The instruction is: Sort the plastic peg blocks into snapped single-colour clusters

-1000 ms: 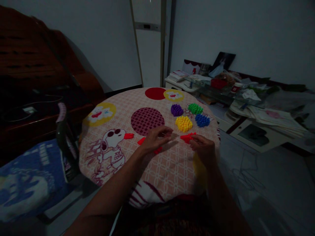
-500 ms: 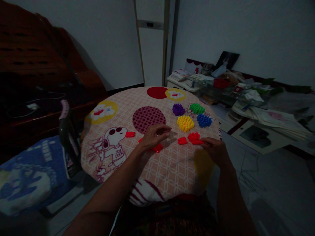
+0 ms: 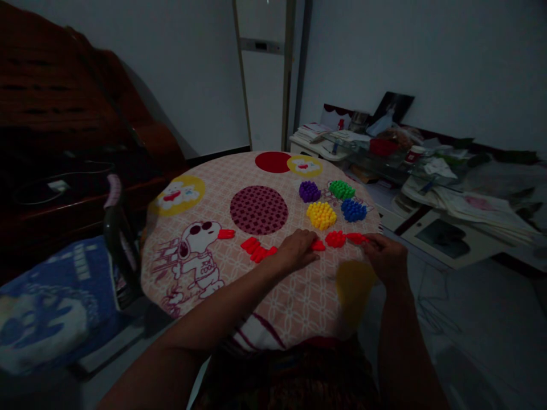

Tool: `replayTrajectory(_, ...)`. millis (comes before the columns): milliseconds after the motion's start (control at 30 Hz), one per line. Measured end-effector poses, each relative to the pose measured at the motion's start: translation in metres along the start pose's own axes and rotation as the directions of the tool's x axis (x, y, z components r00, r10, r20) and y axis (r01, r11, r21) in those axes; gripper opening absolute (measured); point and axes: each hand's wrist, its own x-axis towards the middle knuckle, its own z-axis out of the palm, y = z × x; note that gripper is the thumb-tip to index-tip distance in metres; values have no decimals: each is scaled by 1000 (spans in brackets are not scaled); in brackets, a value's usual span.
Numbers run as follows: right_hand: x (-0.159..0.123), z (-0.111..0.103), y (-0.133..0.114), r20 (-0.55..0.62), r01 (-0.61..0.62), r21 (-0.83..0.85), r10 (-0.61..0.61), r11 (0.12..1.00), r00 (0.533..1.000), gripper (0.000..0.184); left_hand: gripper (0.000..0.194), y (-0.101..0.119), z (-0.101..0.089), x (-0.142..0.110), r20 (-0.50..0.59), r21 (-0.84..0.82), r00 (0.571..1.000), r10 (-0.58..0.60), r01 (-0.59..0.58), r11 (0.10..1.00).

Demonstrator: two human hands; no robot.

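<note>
My left hand (image 3: 298, 250) is low over the table, its fingers closed at a small red plastic piece (image 3: 318, 245) that shows past the fingertips. With thumb and finger, my right hand (image 3: 388, 257) pinches another red plastic piece (image 3: 356, 238) by its right end. A small red cluster (image 3: 335, 239) lies between the two hands. Left of my left wrist several red pieces (image 3: 257, 249) lie in a row, partly hidden by the arm. A separate red pair (image 3: 226, 233) rests farther left. The pieces' exact kind is too small to tell.
Behind the red cluster are yellow (image 3: 322, 215), blue (image 3: 354, 210), purple (image 3: 309, 191) and green (image 3: 341, 189) piles of small pieces. A patterned cloth covers the round table (image 3: 205, 188). A chair (image 3: 115, 245) stands left, a cluttered cabinet (image 3: 444, 228) right.
My left hand has moved right and down to the red piece near the cluster, uncovering the row at left. My right hand has shifted slightly right, drawing its red piece away from the cluster.
</note>
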Motion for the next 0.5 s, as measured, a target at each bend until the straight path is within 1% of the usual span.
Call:
replayTrajectory(33, 0, 0, 0, 2, -5, 4, 5, 1000, 1000, 26, 37, 1, 5, 2, -20, 32, 1000, -6, 7, 999)
replayTrajectory(100, -1, 1, 0, 6, -9, 6, 9, 1000, 1000, 27, 30, 2, 12, 6, -64, 44, 998, -7, 10, 999)
replayTrajectory(200, -1, 1, 1, -1, -5, -1, 5, 1000, 1000, 27, 23, 1, 16, 11, -122, -5, 993, 0, 0, 1000)
replayTrajectory(333, -1, 1, 2, -3, -9, -3, 9, 1000, 1000, 27, 15, 3, 15, 18, -135, -105, 991, 20, -34, 994)
replayTrajectory(400, 0, 0, 3, -5, -15, -3, 15, 1000, 1000, 27, 13, 6, 13, 23, -148, -143, 989, 24, -45, 989)
replayTrajectory(500, 0, 1, 4, -6, -36, 6, 36, 999, 999, 27, 20, 12, 12, 30, -177, -171, 984, 4, -35, 985)
